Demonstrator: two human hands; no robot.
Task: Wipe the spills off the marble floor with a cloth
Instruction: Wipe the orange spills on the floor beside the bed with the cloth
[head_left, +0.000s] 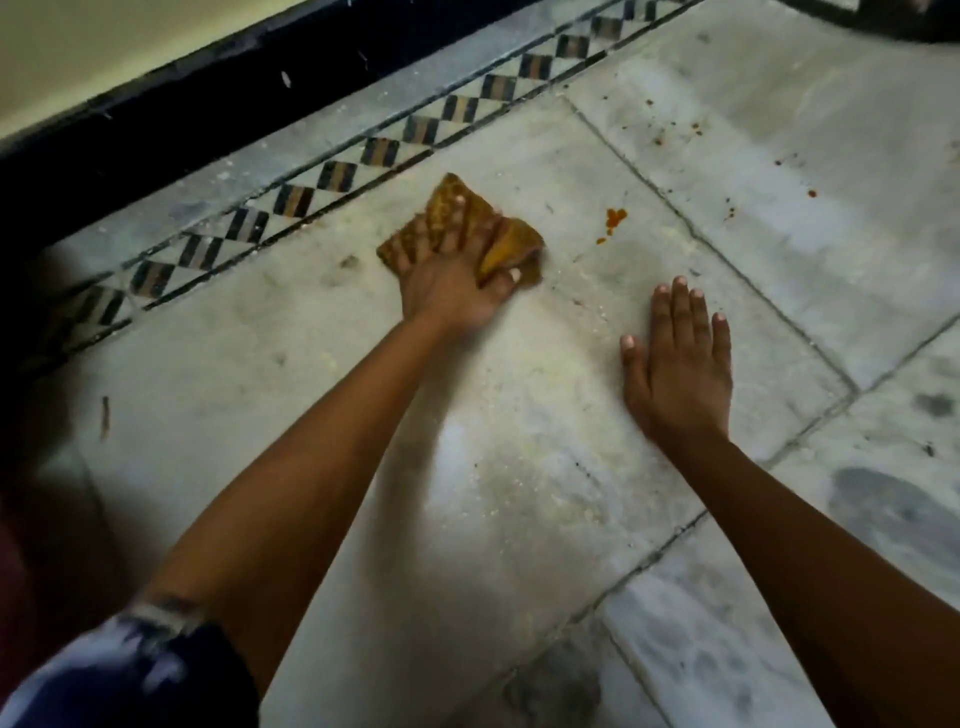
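Two hands working | near: we are bracing our right hand (675, 364) flat, fingers spread, on the marble floor (519, 467) | mid: our left hand (447, 291) is pressing the cloth (462, 223), mid-wipe | far right: orange spill (615, 218) is awaiting our rightward stroke

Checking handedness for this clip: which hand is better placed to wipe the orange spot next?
Left. The left hand already presses the cloth on the floor, just left of the orange spill. The right hand lies flat and empty on the marble floor, bracing.
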